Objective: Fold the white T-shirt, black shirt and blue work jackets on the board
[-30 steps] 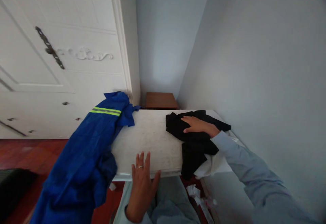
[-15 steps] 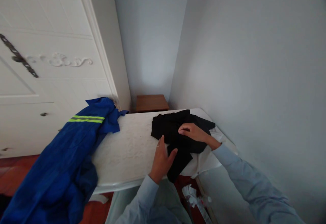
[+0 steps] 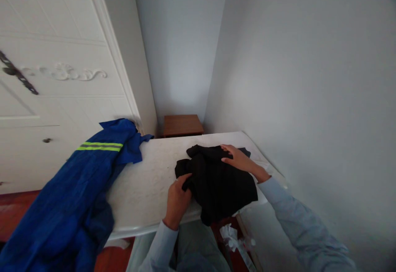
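A crumpled black garment (image 3: 219,183) lies on the white table top (image 3: 148,181), its lower part hanging over the near edge. My left hand (image 3: 177,197) is closed on the garment's left edge. My right hand (image 3: 239,159) rests flat on the garment's far side, fingers spread and pointing left. A white cloth (image 3: 262,166) shows beneath the black garment at its right.
A blue work jacket (image 3: 77,193) with a yellow-green reflective stripe drapes over the table's left end toward the red floor. A white wardrobe (image 3: 62,78) stands at left, a small brown stand (image 3: 182,124) in the corner beyond. Crumpled paper (image 3: 232,235) lies below the table. The wall runs close on the right.
My left hand left the table's near edge, reached right and closed on the black garment. The garment has been drawn left and toward me, now covering most of the white cloth.
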Tool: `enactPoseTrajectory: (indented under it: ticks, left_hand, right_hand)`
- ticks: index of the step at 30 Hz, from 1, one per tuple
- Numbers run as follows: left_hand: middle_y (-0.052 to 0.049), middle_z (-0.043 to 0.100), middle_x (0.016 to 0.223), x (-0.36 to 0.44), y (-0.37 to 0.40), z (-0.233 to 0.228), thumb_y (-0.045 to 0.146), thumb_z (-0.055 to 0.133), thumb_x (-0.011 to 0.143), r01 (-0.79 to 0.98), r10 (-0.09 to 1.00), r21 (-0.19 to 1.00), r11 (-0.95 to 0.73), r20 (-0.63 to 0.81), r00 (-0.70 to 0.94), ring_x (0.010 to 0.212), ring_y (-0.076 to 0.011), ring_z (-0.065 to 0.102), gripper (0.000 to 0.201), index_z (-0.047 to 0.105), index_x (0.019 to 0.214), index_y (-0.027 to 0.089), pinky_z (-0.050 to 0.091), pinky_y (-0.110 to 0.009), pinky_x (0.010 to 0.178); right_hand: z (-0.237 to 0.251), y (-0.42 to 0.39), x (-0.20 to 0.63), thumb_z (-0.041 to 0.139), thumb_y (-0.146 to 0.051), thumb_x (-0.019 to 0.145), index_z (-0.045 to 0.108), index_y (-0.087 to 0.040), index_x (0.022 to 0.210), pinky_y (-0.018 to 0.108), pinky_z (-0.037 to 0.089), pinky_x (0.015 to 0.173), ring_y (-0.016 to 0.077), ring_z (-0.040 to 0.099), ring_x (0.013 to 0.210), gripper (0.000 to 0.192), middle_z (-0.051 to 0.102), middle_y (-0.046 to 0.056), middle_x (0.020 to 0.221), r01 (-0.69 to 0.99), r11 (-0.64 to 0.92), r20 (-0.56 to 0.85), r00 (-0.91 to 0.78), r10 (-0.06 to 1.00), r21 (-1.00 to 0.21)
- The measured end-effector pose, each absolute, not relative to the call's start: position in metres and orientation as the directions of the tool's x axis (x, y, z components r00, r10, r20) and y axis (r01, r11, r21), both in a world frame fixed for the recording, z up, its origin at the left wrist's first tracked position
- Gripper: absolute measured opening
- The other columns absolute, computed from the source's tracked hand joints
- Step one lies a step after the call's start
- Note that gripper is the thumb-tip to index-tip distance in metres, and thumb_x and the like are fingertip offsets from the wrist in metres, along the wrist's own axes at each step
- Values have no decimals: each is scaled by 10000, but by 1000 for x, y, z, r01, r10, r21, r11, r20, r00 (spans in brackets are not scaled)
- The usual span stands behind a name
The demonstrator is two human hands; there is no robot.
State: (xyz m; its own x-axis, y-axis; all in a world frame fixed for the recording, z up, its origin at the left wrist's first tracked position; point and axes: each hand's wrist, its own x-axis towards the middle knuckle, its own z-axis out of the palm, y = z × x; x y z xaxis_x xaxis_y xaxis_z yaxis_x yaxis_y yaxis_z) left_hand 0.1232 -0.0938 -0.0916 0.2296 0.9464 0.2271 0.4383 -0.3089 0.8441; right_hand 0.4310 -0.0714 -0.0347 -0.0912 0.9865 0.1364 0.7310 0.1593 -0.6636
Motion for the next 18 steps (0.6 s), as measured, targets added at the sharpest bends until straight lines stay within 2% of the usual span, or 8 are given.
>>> enactPoseTrajectory:
  ticks: [2, 4, 7, 10, 12, 15, 17, 18]
  left_hand:
    - [-69, 756, 1100, 111, -103, -89, 144, 498, 761, 409, 949, 860, -306, 244, 197, 1026, -224, 695, 422, 723, 1114, 195, 519, -390, 962]
    - [-67, 766, 1052, 101, -111, -88, 214, 510, 790, 386, 951, 874, -297, 232, 205, 992, -229, 701, 362, 744, 1066, 202, 526, -387, 936]
    - [-71, 776, 1009, 91, -124, -88, 237, 522, 783, 389, 957, 892, -228, 131, 260, 943, -231, 711, 346, 762, 1030, 202, 530, -370, 898]
    - [-76, 782, 933, 85, -135, -88, 224, 545, 758, 442, 946, 881, -168, 19, 322, 837, -231, 711, 334, 774, 999, 196, 530, -347, 809]
    - [-65, 774, 844, 80, -141, -86, 209, 555, 740, 470, 938, 868, -159, -15, 347, 752, -218, 691, 294, 779, 929, 196, 514, -324, 738]
    - [-26, 701, 663, 71, -147, -83, 196, 569, 705, 476, 950, 863, -169, 14, 312, 623, -187, 623, 169, 734, 739, 204, 464, -283, 615]
    - [-10, 642, 630, 63, -150, -81, 205, 594, 683, 441, 965, 872, -212, 116, 234, 591, -174, 581, 74, 662, 657, 211, 444, -267, 572]
    - [-9, 631, 657, 59, -151, -80, 214, 608, 679, 417, 967, 876, -241, 179, 182, 606, -173, 578, 37, 630, 649, 215, 451, -266, 577]
  right_hand:
    - [-51, -49, 446, 736, -312, 754, 515, -161, 1393, 523, 353, 1134, 324, 499, 1325, 693, 522, 190, 1442, 808, 125, 78, -98, 992, -575]
    - [-62, -32, 454, 731, -303, 748, 537, -156, 1376, 503, 363, 1132, 320, 532, 1296, 673, 554, 175, 1420, 830, 126, -15, -160, 987, -544]
    - [-68, -15, 451, 705, -278, 756, 663, -164, 1217, 458, 452, 1044, 311, 635, 1146, 476, 679, 140, 1254, 873, 74, -125, -152, 981, -482]
    - [-64, -7, 441, 681, -253, 758, 744, -172, 977, 443, 478, 989, 309, 673, 1038, 242, 744, 117, 1069, 907, 39, -120, -98, 988, -420]
    - [-52, -6, 436, 653, -271, 781, 750, -184, 861, 439, 486, 966, 298, 679, 992, 153, 755, 102, 981, 886, 64, -17, -81, 997, -459]
    - [-15, -11, 435, 658, -297, 778, 742, -207, 831, 424, 514, 904, 259, 683, 898, 134, 752, 61, 894, 759, 139, 263, 44, 964, -636]
    - [24, -20, 439, 696, -303, 755, 730, -216, 870, 395, 537, 829, 220, 671, 821, 148, 737, 28, 857, 611, 274, 466, 178, 867, -743]
    - [47, -26, 441, 715, -307, 747, 719, -214, 873, 375, 541, 781, 200, 658, 777, 156, 721, 13, 830, 537, 376, 569, 252, 783, -755]
